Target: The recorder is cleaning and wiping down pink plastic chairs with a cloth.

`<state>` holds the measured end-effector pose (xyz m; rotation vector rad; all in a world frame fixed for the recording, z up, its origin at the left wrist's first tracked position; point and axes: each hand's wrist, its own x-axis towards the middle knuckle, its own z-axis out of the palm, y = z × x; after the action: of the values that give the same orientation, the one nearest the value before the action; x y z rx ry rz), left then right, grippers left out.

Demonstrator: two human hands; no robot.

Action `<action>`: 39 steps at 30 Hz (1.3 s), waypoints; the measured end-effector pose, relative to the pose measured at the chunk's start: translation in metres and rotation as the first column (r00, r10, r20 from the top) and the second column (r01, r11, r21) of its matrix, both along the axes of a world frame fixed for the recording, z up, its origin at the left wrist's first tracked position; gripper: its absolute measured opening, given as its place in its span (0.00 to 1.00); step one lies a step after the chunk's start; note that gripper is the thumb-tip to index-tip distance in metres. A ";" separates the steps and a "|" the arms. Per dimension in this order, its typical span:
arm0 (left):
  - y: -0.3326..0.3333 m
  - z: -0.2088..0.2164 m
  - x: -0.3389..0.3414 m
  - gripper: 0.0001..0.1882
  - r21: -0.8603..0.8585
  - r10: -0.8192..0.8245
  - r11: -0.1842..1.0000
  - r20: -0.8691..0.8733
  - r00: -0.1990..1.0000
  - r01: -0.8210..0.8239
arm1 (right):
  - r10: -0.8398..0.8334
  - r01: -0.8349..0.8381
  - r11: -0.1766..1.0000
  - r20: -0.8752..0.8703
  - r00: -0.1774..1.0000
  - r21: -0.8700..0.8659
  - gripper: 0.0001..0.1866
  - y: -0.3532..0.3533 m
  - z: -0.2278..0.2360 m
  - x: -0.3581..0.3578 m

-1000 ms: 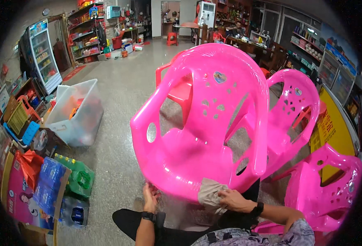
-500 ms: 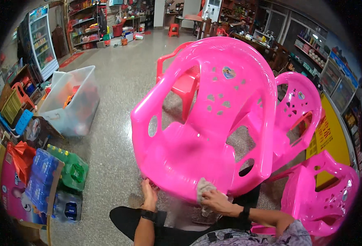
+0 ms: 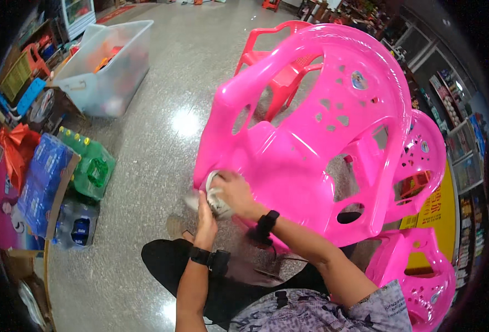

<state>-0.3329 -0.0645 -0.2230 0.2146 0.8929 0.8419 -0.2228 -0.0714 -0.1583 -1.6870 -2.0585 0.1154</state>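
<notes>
At the front left corner of its seat, the large pink armchair [image 3: 294,174] is meeting both hands and a pale cloth [image 3: 218,206]; the chair is standing upright right in front of the person, its backrest leaning away. The right hand [image 3: 232,192] is reaching across from the right, fingers bending over the cloth and clamping it against the corner; motion is blurring the fingertips. The left hand [image 3: 205,221] is pointing upward just beside it, its fingers lying along the cloth at the chair's edge; whether they are closing on anything, I cannot tell. Black straps [image 3: 201,255] are circling both wrists. Behind the armchair, a red chair [image 3: 282,82] is standing on the speckled floor [image 3: 145,210]. To the right, a second pink chair [image 3: 435,135] is standing partly behind the first, and a third [image 3: 388,255] is sitting nearer the person, with a yellow board [image 3: 421,221] showing behind them. Over on the left, a translucent bin [image 3: 89,91] is holding orange things, and green bottles [image 3: 97,171] are resting beside a blue wrapped pack [image 3: 45,185].
</notes>
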 end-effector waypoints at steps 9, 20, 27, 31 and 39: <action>0.000 -0.012 -0.008 0.34 0.138 0.049 0.989 0.081 0.996 -0.059 | 0.132 -0.131 0.929 0.020 0.991 0.347 0.15 0.058 0.112 0.022; -0.010 -0.019 0.006 0.36 -0.063 -0.120 0.992 -0.222 0.968 0.108 | -0.170 -0.194 0.809 0.537 0.826 0.555 0.15 0.134 0.109 0.044; -0.013 0.000 0.015 0.31 -0.191 -0.161 0.972 -0.120 0.980 0.136 | 0.041 -0.433 0.889 0.913 0.406 0.152 0.18 0.111 0.059 0.016; -0.007 -0.009 0.021 0.30 -0.137 -0.129 0.984 -0.073 0.989 0.118 | 0.345 -0.472 0.881 0.731 0.588 -0.036 0.11 0.104 0.002 0.014; 0.023 -0.035 0.037 0.18 0.021 -0.039 0.999 0.105 0.994 0.037 | 0.439 -0.441 0.896 0.271 0.857 -0.058 0.05 0.008 0.007 0.042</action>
<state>-0.2964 -0.0411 -0.2582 0.2012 0.7798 0.8187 -0.1809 -0.0634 -0.1515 -1.2494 -2.6285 0.0183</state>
